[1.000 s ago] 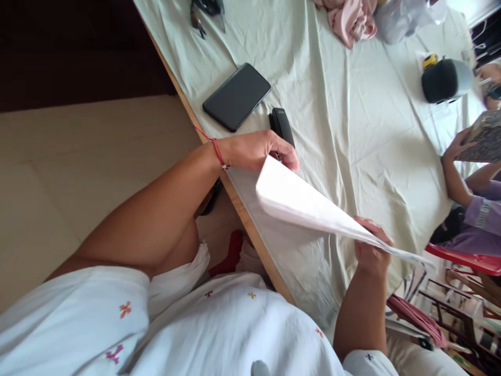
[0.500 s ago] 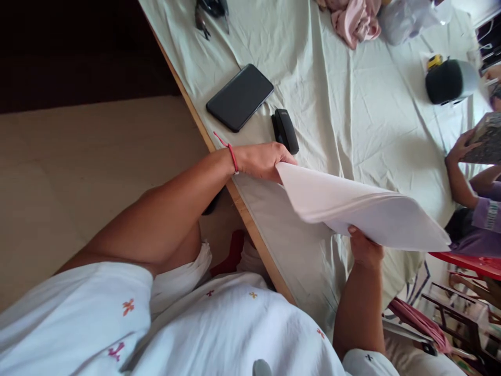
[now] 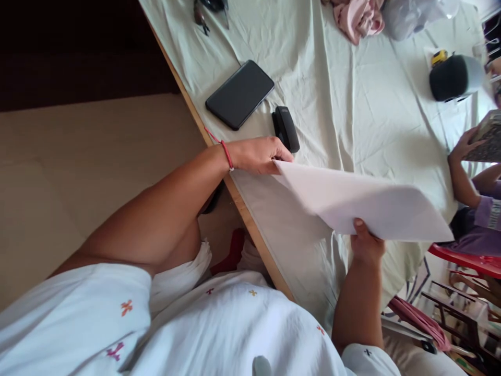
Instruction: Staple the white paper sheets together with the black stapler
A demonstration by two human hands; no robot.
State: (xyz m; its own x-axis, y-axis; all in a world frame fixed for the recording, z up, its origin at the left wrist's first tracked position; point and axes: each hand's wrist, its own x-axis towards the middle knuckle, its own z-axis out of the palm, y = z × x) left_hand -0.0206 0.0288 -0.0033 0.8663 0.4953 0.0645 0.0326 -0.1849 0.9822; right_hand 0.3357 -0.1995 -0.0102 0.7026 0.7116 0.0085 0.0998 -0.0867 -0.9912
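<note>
Paper (image 3: 364, 203) hangs just above the cloth-covered table (image 3: 352, 104), long axis running ten to four o'clock, left hand (image 3: 258, 155) pinching its ten o'clock corner beside the stapler (image 3: 286, 129), right hand (image 3: 366, 243) gripping the six o'clock edge.

Sheets of paper (image 3: 364, 206) held above near table edge, between left hand (image 3: 258, 155) at their left corner and right hand (image 3: 366, 244) under their near edge. Stapler (image 3: 286, 129) on tablecloth (image 3: 352, 104) just beyond left hand; phone (image 3: 239, 94) left of and behind stapler. Crumpled garment (image 3: 358, 18) at far side. Speaker (image 3: 454, 78) far right. Another person's hand (image 3: 462, 149) at right edge, holding a book (image 3: 485, 138).
</note>
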